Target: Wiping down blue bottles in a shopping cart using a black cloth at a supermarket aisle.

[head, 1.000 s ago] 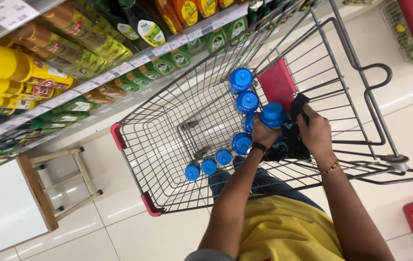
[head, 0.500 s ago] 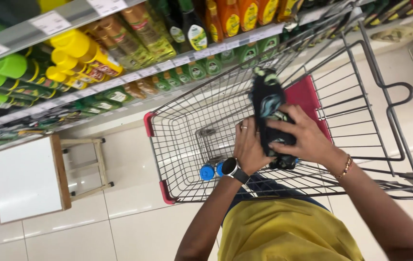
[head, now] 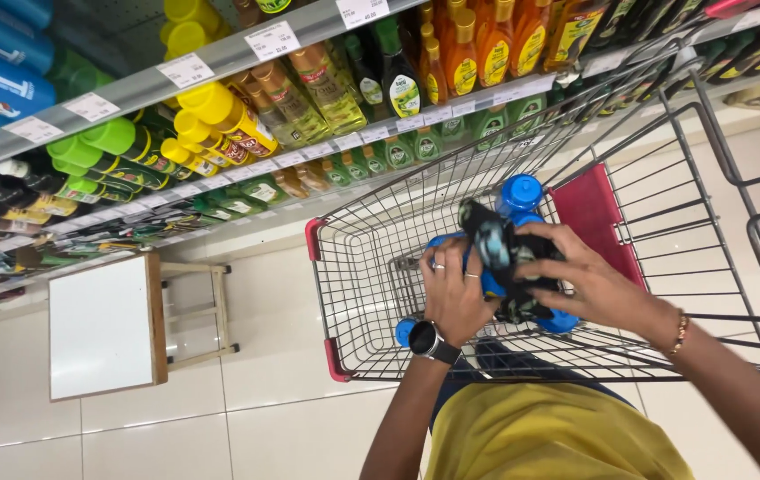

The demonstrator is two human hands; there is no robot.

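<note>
From my head camera I look down into a wire shopping cart (head: 371, 293) with red corner caps, standing on pale floor tiles. My left hand (head: 455, 298), with rings and a wristwatch (head: 431, 340), is clenched on the near side of a bundle of blue-capped bottles (head: 519, 194). My right hand (head: 580, 280), a bracelet at its wrist, grips the other side, its fingers (head: 540, 236) curled over a dark patterned cloth (head: 495, 244) that wraps the bundle. I hold the bundle above the cart's near right corner, just beside the red child-seat flap (head: 595, 213). One more blue cap (head: 405, 332) lies at the cart's near edge. Past the far edge run shelves of bottles (head: 451, 62). A white-topped wooden stool (head: 104, 324) stands left of the cart.
</note>
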